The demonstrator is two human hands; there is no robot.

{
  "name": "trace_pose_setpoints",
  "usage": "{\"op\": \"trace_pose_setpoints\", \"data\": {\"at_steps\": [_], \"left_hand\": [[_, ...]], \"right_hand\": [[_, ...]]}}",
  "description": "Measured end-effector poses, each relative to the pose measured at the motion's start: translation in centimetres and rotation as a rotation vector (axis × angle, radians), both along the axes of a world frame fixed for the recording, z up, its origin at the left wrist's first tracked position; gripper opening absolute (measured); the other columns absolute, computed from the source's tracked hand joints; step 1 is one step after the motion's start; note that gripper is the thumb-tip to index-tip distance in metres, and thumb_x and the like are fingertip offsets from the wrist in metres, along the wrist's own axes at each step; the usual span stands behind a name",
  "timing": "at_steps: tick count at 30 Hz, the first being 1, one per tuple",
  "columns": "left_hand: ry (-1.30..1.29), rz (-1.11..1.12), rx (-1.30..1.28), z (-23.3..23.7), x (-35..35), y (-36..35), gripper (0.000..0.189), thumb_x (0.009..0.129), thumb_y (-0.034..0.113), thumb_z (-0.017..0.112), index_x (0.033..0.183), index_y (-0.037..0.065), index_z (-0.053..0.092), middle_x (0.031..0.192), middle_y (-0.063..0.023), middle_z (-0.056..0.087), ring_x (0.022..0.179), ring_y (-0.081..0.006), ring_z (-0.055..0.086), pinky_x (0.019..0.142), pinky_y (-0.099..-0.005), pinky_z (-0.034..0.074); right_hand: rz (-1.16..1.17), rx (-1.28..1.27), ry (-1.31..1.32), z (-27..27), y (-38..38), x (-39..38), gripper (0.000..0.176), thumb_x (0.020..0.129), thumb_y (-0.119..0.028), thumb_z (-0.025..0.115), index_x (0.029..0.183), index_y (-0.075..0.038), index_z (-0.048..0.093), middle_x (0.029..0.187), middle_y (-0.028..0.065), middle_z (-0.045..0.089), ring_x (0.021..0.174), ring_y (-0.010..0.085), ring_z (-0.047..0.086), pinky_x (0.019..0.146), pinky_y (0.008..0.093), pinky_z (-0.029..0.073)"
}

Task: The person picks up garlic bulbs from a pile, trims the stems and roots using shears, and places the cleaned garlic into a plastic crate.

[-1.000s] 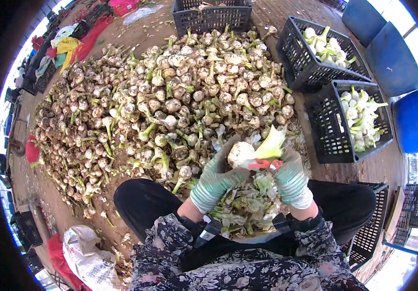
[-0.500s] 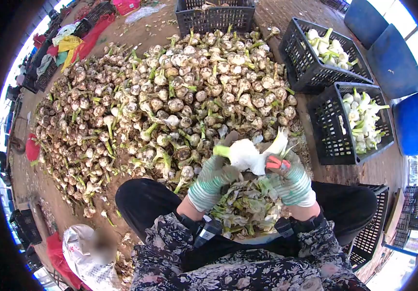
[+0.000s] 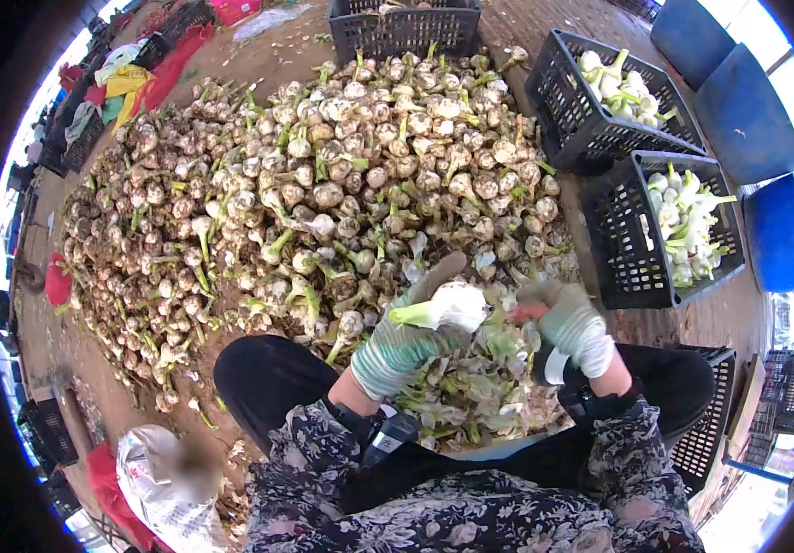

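In my gloved left hand (image 3: 406, 336) is a garlic bulb (image 3: 459, 306), white and clean-skinned, its green stem pointing left. My gloved right hand (image 3: 570, 313) is closed around a small red tool (image 3: 529, 311), just right of the bulb and apart from it; its exact kind is hidden by the fingers and blur. Below both hands, a heap of peeled garlic skins and leaves (image 3: 470, 396) lies between my knees. Directly beyond them spreads a large pile of unpeeled garlic (image 3: 360, 166), dirty and with short stems.
To the right stand two black crates of cleaned garlic, a nearer crate (image 3: 611, 267) and a farther crate (image 3: 558, 120). Another black crate (image 3: 406, 35) stands behind the pile. Blue panels (image 3: 779, 235) line the right side. A white sack (image 3: 143, 470) lies at lower left.
My right hand has moved away from the bulb to the right and slightly down. The loose white skin at the bulb's right side is off it. My left hand still holds the bulb.
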State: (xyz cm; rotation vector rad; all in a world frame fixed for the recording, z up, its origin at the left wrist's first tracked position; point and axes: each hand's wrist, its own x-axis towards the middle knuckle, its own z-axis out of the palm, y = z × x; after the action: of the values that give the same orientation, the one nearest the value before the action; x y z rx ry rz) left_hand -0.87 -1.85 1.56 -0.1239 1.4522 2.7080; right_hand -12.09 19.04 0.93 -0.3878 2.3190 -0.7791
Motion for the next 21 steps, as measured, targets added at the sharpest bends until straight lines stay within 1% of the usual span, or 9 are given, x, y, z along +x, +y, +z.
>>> {"op": "trace_pose_setpoints", "data": {"at_steps": [4, 6, 9, 11, 12, 14, 15, 18, 21], "left_hand": [[-0.089, -0.044, -0.18, 1.2, -0.1, 0.5, 0.072, 0.068, 0.007, 0.071, 0.129, 0.002, 0.034, 0.111, -0.0044, 0.052, 0.098, -0.0118, 0.051, 0.084, -0.0252, 0.043], [-0.052, -0.077, -0.267, 0.4, -0.2, 0.5, 0.07, 0.067, 0.005, 0.071, 0.128, 0.002, 0.036, 0.113, -0.0053, 0.052, 0.099, -0.0124, 0.051, 0.085, -0.0255, 0.042], [-0.063, -0.143, -0.079, -0.3, 0.1, 0.0, 0.079, 0.062, 0.021, 0.077, 0.127, 0.002, 0.037, 0.113, -0.0069, 0.053, 0.1, -0.0131, 0.05, 0.085, -0.0264, 0.042], [-0.064, -0.139, 0.033, -1.9, 0.1, -0.2, 0.078, 0.063, 0.021, 0.077, 0.127, 0.002, 0.037, 0.113, -0.0067, 0.053, 0.1, -0.0128, 0.05, 0.085, -0.0263, 0.042], [-0.068, -0.139, 0.145, -2.3, 0.1, -0.2, 0.077, 0.064, 0.021, 0.076, 0.127, 0.002, 0.037, 0.113, -0.0066, 0.053, 0.1, -0.0125, 0.05, 0.085, -0.0261, 0.042], [-0.113, -0.081, -0.136, 0.1, 0.0, 0.6, 0.073, 0.064, 0.014, 0.076, 0.126, 0.002, 0.038, 0.113, -0.0059, 0.053, 0.099, -0.0121, 0.05, 0.085, -0.026, 0.042], [-0.107, -0.078, -0.192, -0.1, 0.0, 0.8, 0.073, 0.064, 0.011, 0.076, 0.126, 0.001, 0.039, 0.112, -0.0054, 0.053, 0.098, -0.0121, 0.051, 0.085, -0.026, 0.042], [-0.091, -0.07, -0.238, -0.5, -0.1, 0.7, 0.073, 0.062, 0.005, 0.075, 0.126, 0.001, 0.039, 0.111, -0.0051, 0.054, 0.098, -0.0122, 0.051, 0.085, -0.0265, 0.042], [-0.12, -0.102, -0.241, -0.4, 0.2, 0.5, 0.073, 0.062, 0.003, 0.074, 0.126, 0.002, 0.039, 0.112, -0.0051, 0.053, 0.099, -0.0121, 0.05, 0.086, -0.0268, 0.041]], "right_hand": [[-0.129, -0.591, -0.374, 5.2, -3.1, 1.7, 0.033, 0.076, -0.019, 0.061, 0.102, 0.001, 0.056, 0.088, 0.0177, 0.061, 0.076, 0.0225, 0.06, 0.063, 0.0325, 0.046], [0.193, -0.421, 0.058, 3.7, -3.7, 1.5, 0.038, 0.078, -0.023, 0.062, 0.107, 0.0, 0.052, 0.091, 0.0122, 0.061, 0.078, 0.0191, 0.06, 0.063, 0.0299, 0.049], [0.043, -0.425, -0.379, 5.0, -3.5, 1.0, 0.038, 0.078, -0.024, 0.061, 0.106, 0.0, 0.051, 0.093, 0.0119, 0.059, 0.083, 0.0196, 0.059, 0.067, 0.0294, 0.05], [-0.071, -0.883, -0.507, 3.2, -1.8, 0.7, 0.033, 0.079, -0.019, 0.061, 0.104, 0.001, 0.053, 0.095, 0.0128, 0.057, 0.084, 0.0183, 0.059, 0.067, 0.0272, 0.051], [-0.072, -0.881, -0.506, 3.0, -1.6, 0.8, 0.033, 0.079, -0.019, 0.061, 0.104, 0.001, 0.053, 0.095, 0.0128, 0.057, 0.084, 0.0183, 0.059, 0.067, 0.0272, 0.051], [-0.144, -0.853, -0.678, 3.1, -1.8, 1.2, 0.029, 0.077, -0.018, 0.061, 0.098, 0.001, 0.055, 0.095, 0.01, 0.055, 0.084, 0.0171, 0.059, 0.069, 0.0291, 0.052], [0.108, -0.664, -0.258, 2.4, -2.3, 1.4, 0.026, 0.078, -0.017, 0.059, 0.096, 0.001, 0.055, 0.094, 0.009, 0.056, 0.082, 0.0185, 0.059, 0.069, 0.0311, 0.053], [0.121, -0.377, -0.096, 4.1, -3.4, 1.5, 0.026, 0.078, -0.018, 0.059, 0.096, 0.001, 0.056, 0.093, 0.0079, 0.056, 0.082, 0.0182, 0.059, 0.07, 0.03, 0.052], [0.045, -0.553, -0.288, 2.7, -2.2, 1.0, 0.027, 0.079, -0.018, 0.059, 0.098, 0.001, 0.055, 0.092, 0.0085, 0.058, 0.081, 0.0162, 0.058, 0.071, 0.0275, 0.048]]}}
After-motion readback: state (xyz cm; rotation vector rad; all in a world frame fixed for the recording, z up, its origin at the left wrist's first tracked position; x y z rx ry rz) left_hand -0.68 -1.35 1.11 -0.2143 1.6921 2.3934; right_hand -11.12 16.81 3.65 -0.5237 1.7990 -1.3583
